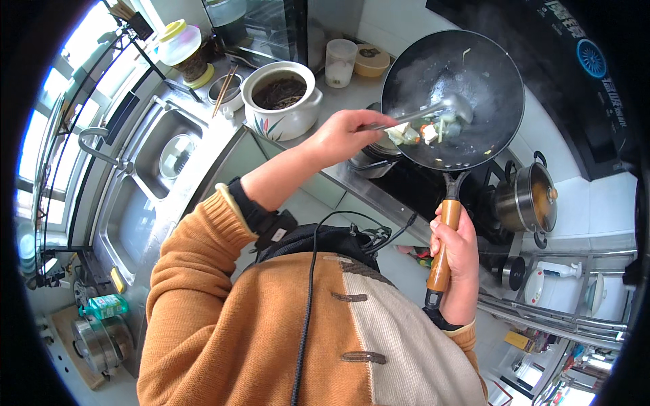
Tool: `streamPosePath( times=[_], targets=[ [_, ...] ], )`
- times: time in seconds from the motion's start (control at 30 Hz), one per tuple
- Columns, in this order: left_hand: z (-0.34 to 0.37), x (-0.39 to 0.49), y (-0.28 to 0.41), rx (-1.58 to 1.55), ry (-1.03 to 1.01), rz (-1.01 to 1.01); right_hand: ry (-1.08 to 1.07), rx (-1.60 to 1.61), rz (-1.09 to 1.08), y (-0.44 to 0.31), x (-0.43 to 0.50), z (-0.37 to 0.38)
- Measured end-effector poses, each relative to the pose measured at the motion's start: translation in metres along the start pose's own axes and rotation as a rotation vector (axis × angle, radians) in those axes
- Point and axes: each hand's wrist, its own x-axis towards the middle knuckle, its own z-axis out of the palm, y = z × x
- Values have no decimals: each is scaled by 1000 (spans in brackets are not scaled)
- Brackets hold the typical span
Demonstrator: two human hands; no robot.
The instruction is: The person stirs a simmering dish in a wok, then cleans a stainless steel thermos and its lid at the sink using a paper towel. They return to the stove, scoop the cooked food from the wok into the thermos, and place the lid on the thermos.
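My left hand (340,137) grips the handle of a metal cooking ladle or turner (421,110), whose blurred head is inside a black wok (457,61). My right hand (459,238) is closed around the wok's wooden handle (447,248). The wok is tilted, with its lower left rim over a metal pot (373,165). Cooked food (431,133), white chunks with pale green and orange bits in liquid, gathers near that rim. Some of it lies at the rim above the pot. The wok hides part of the pot and how full it is.
Left of the pot stands a white ceramic pot (299,119) of dark contents. A lidded steel pot (525,198) sits on the stove to the right. The range hood (563,86) is above right. A double sink (134,223) lies left. A cable (311,284) hangs down my front.
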Motion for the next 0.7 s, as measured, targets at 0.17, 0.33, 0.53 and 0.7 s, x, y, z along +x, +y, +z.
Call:
streamPosePath(
  times=[0.17, 0.33, 0.53, 0.7],
  targets=[
    [-25, -31, -19, 221, 14, 216, 22, -6, 6, -2, 1, 1],
    [-32, -51, -26, 442, 48, 217, 33, -12, -3, 1, 4, 1],
    [-33, -62, -29, 523, 95, 265, 35, -12, -22, 4, 5, -2],
    [-39, -79, -25, 548, 116, 264, 58, -22, -5, 3, 4, -4]
  ],
)
